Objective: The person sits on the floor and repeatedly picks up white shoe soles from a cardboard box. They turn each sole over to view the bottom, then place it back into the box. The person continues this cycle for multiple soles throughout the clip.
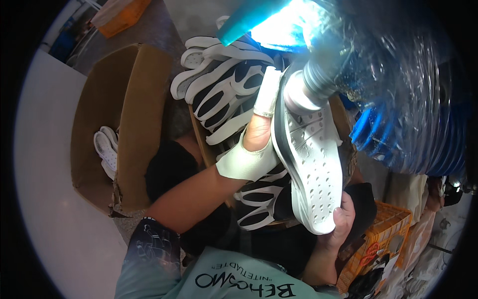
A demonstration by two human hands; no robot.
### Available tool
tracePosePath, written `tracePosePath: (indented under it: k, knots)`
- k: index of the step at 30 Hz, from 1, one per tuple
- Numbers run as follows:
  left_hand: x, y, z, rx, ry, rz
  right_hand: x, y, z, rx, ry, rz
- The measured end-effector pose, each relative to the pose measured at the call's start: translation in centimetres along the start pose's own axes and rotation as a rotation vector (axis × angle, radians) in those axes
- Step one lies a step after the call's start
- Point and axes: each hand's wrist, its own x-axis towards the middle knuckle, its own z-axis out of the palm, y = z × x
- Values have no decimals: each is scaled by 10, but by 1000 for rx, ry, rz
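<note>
White sole (318, 187): held up on a slant in front of you, holed face toward you, between both hands, its upper part below the white-ended fitting (304, 92). Whether the two touch, you cannot tell from this angle.

Handling, my estimate: light for its bulk, springy foam, bending under pressure yet holding its shape. Unlikely to break; more likely to dent or mark. The smooth side wall could slide against your covered thumb. Best holds: the thick side wall and the rounded lower end, clear of the holed face.

Left hand (251, 157): closed on the left edge, pale covering over palm and thumb, fingers out of sight behind. Right hand (343, 219): bare, pinching the lower end, thumb on the near face.

Outward: bright lamp (294, 27) above; clear plastic wrap (403, 65) and blue hose (378, 132) to the right. Left and behind, heaped white pieces (216, 102) with dark openings (similar stock, perhaps). Farther left, a cardboard box (139, 119); lower right, an orange crate (391, 219).
</note>
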Motion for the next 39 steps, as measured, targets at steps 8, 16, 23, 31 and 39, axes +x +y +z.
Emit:
tracePosePath:
  k: [8,16,23,31,39]
  knots:
    - [31,16,0,103,-323,105,27,-6,30,51,-35,-5]
    - [30,41,9,243,424,212,61,-4,66,122,-62,11]
    - [-8,133,2,193,423,277,107,56,85,101,-417,196]
    - [-30,165,40,289,305,581,189,179,79,-778,-85,113]
    - [-26,99,-38,657,762,64,167,170,44,-212,105,213]
